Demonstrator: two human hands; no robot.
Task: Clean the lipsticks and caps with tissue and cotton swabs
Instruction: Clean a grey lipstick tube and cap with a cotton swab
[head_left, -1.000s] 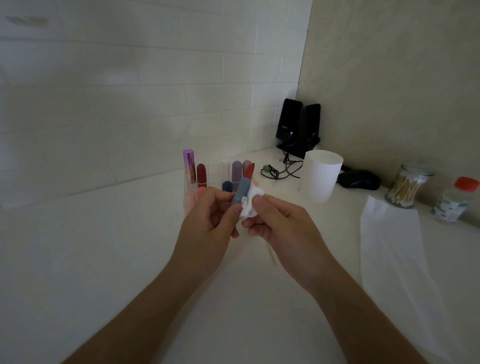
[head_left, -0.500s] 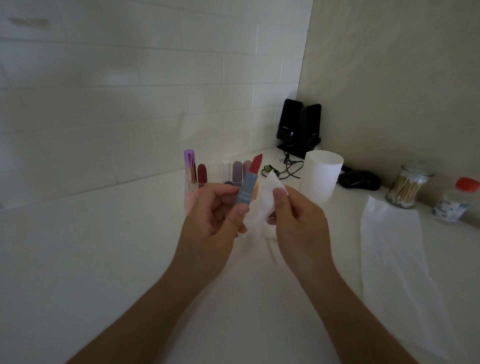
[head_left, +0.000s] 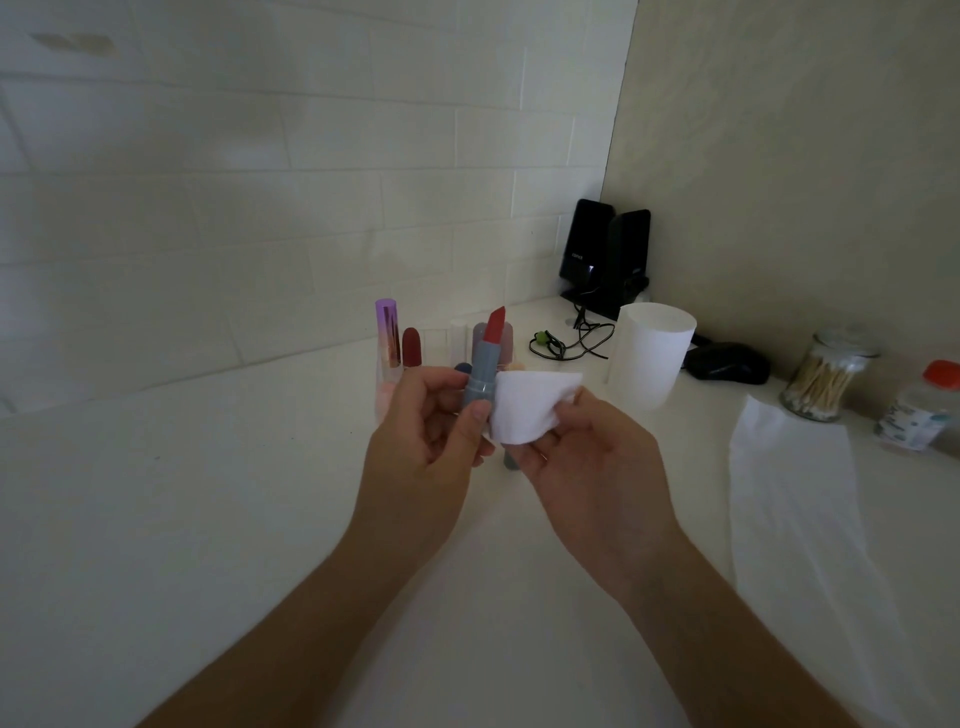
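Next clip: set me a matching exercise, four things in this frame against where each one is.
Things:
1. grey lipstick
2. tissue piece
3. cotton swab jar
4. black speakers

Places:
A. in the far corner, by the walls
B. held upright by the left hand
C. beside the red-capped bottle
D. pinched by the right hand

Pairs: 1-B, 2-D, 3-C, 4-A.
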